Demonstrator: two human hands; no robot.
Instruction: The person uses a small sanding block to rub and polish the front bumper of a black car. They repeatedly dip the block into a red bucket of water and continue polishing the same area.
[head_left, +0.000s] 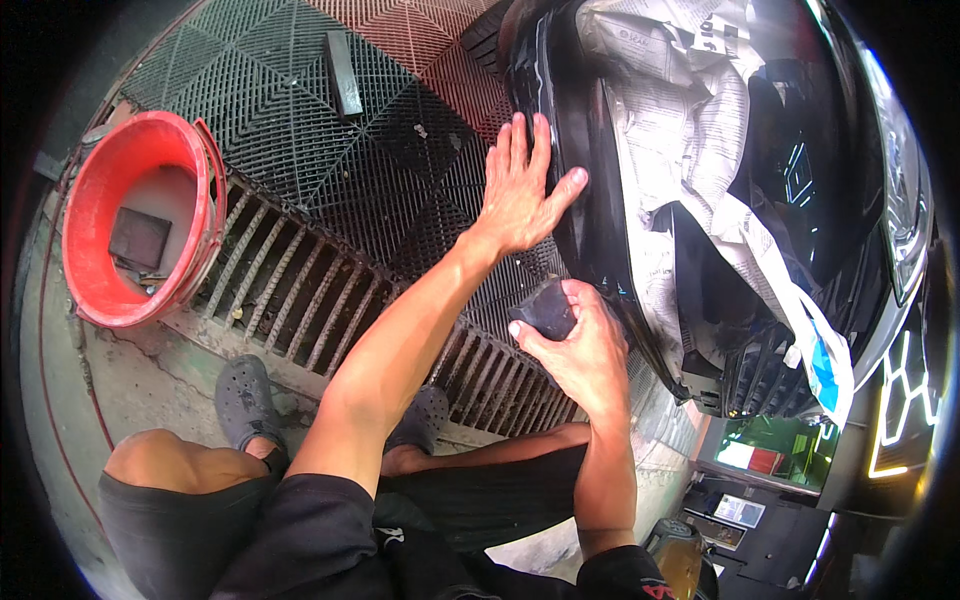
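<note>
Spread flat, my left hand (521, 187) has its fingers on or just beside the edge of a glossy black car bumper (592, 217). Below it, nearer my body, my right hand (581, 352) grips a small dark block (546, 309) between thumb and fingers, close to the bumper's lower edge. Crumpled newspaper (660, 135) covers an opening in the car's bodywork and trails down in a strip to the right. Whether the left fingertips press on the bumper is hard to tell.
A red bucket (82, 225) with cloudy water and a dark square pad (140, 238) stands at the left. A long grey block (343, 73) lies on the plastic floor tiles (277, 90). A ribbed metal drain grate (300, 289) runs before my feet.
</note>
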